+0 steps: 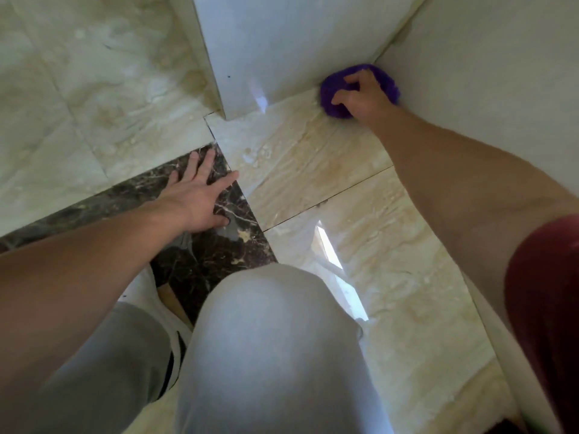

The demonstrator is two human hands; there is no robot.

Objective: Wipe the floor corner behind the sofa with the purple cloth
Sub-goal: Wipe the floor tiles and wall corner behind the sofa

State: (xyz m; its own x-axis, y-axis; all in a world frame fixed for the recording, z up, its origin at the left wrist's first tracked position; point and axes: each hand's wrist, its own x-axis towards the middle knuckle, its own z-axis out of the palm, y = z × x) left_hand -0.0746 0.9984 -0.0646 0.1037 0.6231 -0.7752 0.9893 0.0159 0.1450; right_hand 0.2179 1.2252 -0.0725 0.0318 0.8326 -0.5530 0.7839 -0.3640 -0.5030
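Note:
The purple cloth is bunched up on the beige floor tile, pushed into the corner where two white walls meet at the upper right. My right hand grips it from above, fingers curled over the fluffy fabric and covering its middle. My left hand lies flat on the dark marble strip left of centre, fingers spread and holding nothing.
A white wall block juts out at the top centre, and another white wall runs down the right. Glossy beige tiles cover the floor. My bent knee in grey trousers fills the lower middle, beside a white shoe.

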